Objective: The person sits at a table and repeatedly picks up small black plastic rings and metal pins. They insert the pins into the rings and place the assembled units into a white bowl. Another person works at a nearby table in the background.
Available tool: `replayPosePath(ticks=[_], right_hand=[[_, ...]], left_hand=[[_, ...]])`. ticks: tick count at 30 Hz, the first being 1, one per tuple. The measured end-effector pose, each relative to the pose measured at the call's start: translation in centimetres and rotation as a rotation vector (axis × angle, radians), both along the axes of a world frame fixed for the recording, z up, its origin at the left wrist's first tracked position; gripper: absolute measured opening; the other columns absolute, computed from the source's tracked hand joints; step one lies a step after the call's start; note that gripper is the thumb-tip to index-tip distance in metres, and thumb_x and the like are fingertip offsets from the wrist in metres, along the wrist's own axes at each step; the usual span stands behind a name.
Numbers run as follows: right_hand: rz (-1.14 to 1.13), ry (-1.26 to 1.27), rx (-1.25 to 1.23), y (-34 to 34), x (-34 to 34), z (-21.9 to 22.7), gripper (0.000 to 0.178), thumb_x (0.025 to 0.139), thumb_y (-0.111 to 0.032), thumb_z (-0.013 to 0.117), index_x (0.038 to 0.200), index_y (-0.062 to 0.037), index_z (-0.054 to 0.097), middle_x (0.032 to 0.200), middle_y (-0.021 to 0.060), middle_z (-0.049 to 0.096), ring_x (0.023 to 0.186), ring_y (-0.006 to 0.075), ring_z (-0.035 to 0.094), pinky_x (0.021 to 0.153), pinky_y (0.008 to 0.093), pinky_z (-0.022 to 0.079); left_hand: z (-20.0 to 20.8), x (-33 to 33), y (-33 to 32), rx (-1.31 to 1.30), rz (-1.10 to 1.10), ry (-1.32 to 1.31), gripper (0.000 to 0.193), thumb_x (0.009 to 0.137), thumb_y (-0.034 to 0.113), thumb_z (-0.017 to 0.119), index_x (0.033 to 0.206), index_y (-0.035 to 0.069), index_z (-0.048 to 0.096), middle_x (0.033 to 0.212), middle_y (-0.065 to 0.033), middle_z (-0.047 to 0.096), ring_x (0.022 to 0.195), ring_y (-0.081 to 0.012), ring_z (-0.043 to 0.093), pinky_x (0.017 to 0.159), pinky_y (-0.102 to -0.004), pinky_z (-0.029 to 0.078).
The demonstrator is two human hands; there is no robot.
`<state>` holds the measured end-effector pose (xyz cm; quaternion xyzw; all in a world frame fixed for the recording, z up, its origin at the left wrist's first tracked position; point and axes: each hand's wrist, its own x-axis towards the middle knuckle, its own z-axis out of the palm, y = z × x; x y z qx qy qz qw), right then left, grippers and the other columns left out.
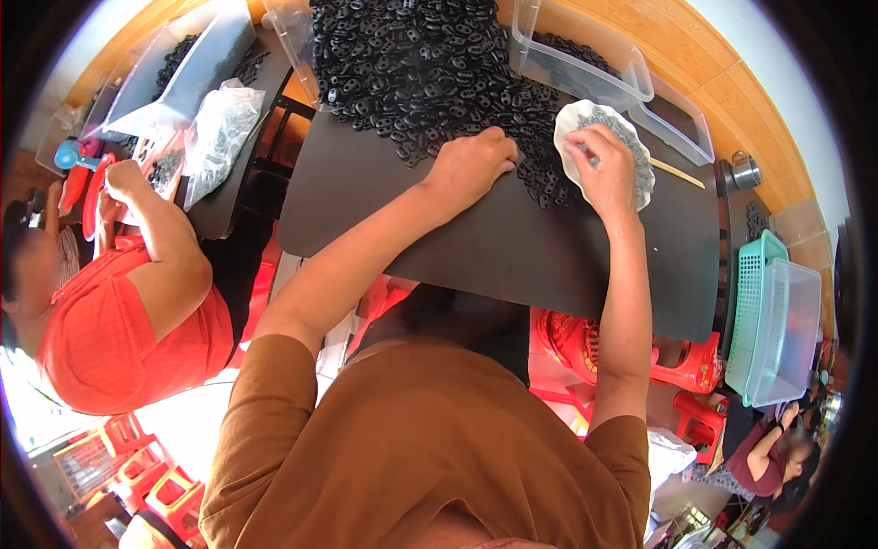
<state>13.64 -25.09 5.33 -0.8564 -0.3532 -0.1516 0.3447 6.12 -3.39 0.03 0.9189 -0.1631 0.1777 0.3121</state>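
- Near the upper middle of the frame, the person's left hand (471, 165) lies knuckles up on the black flat table top (476, 247), at the lower edge of the big heap of small black oval plastic pieces (412, 64); its fingers are curled together over a few pieces, but whether they pinch one cannot be told, since the fingertips are hidden under the hand.
- To the right of it, the right hand (605, 169) reaches into the shallow white scalloped dish of small grey parts (608, 151), wrist bent down, thumb and forefinger drawn together over the grey parts; what lies between them is too small to make out.
- Both bare forearms rise from the lower middle of the frame out of brown short sleeves (412, 448), the left slanting up to the right, the right nearly straight up.
- Along the upper right, a clear plastic bin (576, 64) sits just beside the dish, its far end cut by the frame's rim.
- At the left of the frame, another person in an orange top (119, 329) works with both hands at a second dark table; what those hands hold is hard to see.
- At the right edge, a green plastic basket (754, 311) and a clear tub (791, 329) stand low beside the table, bent by the lens.
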Motion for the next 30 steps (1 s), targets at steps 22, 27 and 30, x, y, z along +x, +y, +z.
replayPosePath(ticks=[22, 27, 30], right_hand=[[0.287, 0.092, 0.138, 5.2, -4.5, -2.6, 0.012, 0.082, 0.003, 0.068, 0.087, -0.0031, 0.059, 0.09, 0.0067, 0.066, 0.071, 0.025, 0.065, 0.064, 0.0318, 0.052], [0.289, 0.047, 0.121, 5.0, -4.7, -3.3, 0.012, 0.082, 0.004, 0.066, 0.089, -0.0037, 0.06, 0.089, 0.0076, 0.066, 0.072, 0.0266, 0.065, 0.063, 0.0325, 0.052], [0.251, 0.079, 0.132, 4.9, -4.8, -3.1, 0.012, 0.083, 0.004, 0.065, 0.091, -0.0035, 0.061, 0.088, 0.0083, 0.066, 0.072, 0.0263, 0.065, 0.064, 0.0317, 0.052]], left_hand=[[3.7, -7.3, 9.4, -0.21, 0.35, 0.071, 0.015, 0.083, 0.007, 0.072, 0.098, 0.004, 0.071, 0.093, -0.0093, 0.067, 0.083, -0.0254, 0.066, 0.075, -0.0346, 0.053], [1.5, -6.7, 10.6, 0.044, 0.261, -0.066, 0.017, 0.083, 0.01, 0.073, 0.1, 0.006, 0.07, 0.094, -0.0079, 0.065, 0.089, -0.027, 0.061, 0.077, -0.0376, 0.05], [1.7, -6.2, 10.0, 0.087, 0.261, -0.059, 0.015, 0.084, 0.011, 0.072, 0.098, 0.006, 0.069, 0.094, -0.0081, 0.064, 0.091, -0.029, 0.061, 0.08, -0.0398, 0.049]])
